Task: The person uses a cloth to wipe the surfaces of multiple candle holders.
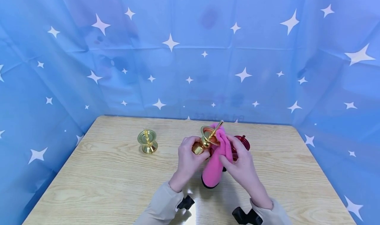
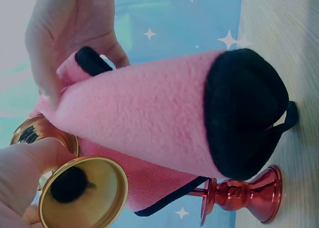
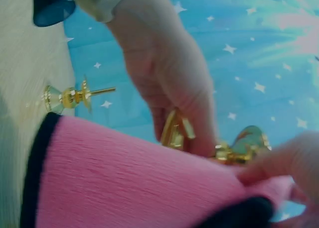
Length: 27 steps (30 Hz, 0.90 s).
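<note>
My left hand (image 1: pixel 190 155) grips a gold candle holder (image 1: pixel 198 148) by its lower part, lifted above the table and tilted so its spike points up and right. My right hand (image 1: pixel 241 162) pinches a pink cloth (image 1: pixel 214 170) with black edging against the holder's dish. The cloth hangs down in a fold, its black hem (image 2: pixel 244 113) large in the left wrist view. In that view the holder's hollow base (image 2: pixel 109 193) faces the camera. The right wrist view shows the cloth (image 3: pixel 134 178) covering part of the holder.
A second gold candle holder (image 1: pixel 149 148) stands upright on the wooden table (image 1: pixel 104 172), left of my hands. Behind my right hand stands a red candle holder (image 1: pixel 244 142), partly hidden. A blue star-patterned curtain (image 1: pixel 190 63) hangs around the table's back and sides.
</note>
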Each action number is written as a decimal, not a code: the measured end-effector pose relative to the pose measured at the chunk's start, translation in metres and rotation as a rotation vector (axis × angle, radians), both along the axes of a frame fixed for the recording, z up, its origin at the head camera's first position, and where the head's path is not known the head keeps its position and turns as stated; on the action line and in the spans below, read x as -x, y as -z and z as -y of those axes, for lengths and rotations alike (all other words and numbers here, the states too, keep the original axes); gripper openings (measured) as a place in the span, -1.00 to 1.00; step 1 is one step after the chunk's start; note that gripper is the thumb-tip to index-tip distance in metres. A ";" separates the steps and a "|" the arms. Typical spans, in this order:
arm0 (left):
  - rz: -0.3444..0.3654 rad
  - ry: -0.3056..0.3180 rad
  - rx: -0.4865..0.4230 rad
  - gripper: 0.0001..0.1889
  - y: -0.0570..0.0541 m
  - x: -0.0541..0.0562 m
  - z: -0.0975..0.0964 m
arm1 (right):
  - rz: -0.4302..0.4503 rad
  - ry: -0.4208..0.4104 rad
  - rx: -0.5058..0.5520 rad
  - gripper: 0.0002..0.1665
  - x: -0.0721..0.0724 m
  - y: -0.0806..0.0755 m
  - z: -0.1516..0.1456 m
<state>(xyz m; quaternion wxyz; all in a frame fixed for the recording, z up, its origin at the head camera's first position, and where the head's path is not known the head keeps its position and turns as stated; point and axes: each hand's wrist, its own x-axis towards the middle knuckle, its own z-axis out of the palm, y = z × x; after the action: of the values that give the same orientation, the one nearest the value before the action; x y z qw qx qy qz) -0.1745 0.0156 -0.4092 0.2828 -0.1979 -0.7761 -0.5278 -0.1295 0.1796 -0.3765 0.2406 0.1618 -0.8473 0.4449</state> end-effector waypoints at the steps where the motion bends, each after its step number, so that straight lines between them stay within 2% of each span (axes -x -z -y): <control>1: -0.003 0.000 0.002 -0.70 0.000 0.000 0.000 | -0.047 0.010 -0.005 -0.35 0.001 0.001 0.001; 7: -0.056 0.018 0.035 -0.69 -0.001 0.001 0.003 | -0.316 0.083 -0.014 -0.36 0.008 0.007 0.000; 12: -0.108 0.047 0.073 -0.70 -0.001 0.003 0.009 | -0.447 0.233 -0.135 -0.46 0.011 0.002 -0.006; 15: -0.119 0.055 0.085 -0.70 -0.001 0.003 0.009 | -0.537 0.294 -0.219 -0.48 0.013 0.001 -0.008; 20: -0.121 0.062 0.093 -0.70 -0.002 0.001 0.008 | -0.664 0.316 -0.346 -0.54 0.016 0.002 -0.008; 27: -0.157 0.027 0.087 -0.72 -0.002 0.001 0.005 | -0.690 0.260 -0.379 -0.57 0.013 0.002 -0.006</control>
<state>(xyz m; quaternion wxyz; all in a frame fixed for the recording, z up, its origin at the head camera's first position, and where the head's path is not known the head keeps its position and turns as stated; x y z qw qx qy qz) -0.1760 0.0110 -0.4070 0.3270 -0.2612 -0.7709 -0.4802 -0.1421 0.1856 -0.3786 0.5305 0.2347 -0.7973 0.1666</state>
